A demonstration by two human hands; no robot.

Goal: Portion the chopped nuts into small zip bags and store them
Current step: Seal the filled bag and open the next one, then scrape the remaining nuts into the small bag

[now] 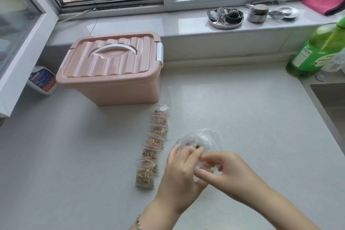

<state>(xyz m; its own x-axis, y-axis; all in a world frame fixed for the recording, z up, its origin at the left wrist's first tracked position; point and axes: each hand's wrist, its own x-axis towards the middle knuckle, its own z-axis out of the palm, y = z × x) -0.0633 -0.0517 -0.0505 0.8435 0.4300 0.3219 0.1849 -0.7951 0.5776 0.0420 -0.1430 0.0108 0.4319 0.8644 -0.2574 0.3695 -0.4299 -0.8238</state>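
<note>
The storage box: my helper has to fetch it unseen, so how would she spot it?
On the grey counter under the window sits a pink box, just behind the row of nut bags. It is the biggest thing there, lid shut, with a white handle on top.

Pink storage box (112, 73) and filled bags (153, 145) block the counter's (242, 117) left.

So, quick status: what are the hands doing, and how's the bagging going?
Both hands, left and right, pinching one small zip bag. Filled bags lined up beside them; pink storage box lid closed. Nothing in the way.
</note>
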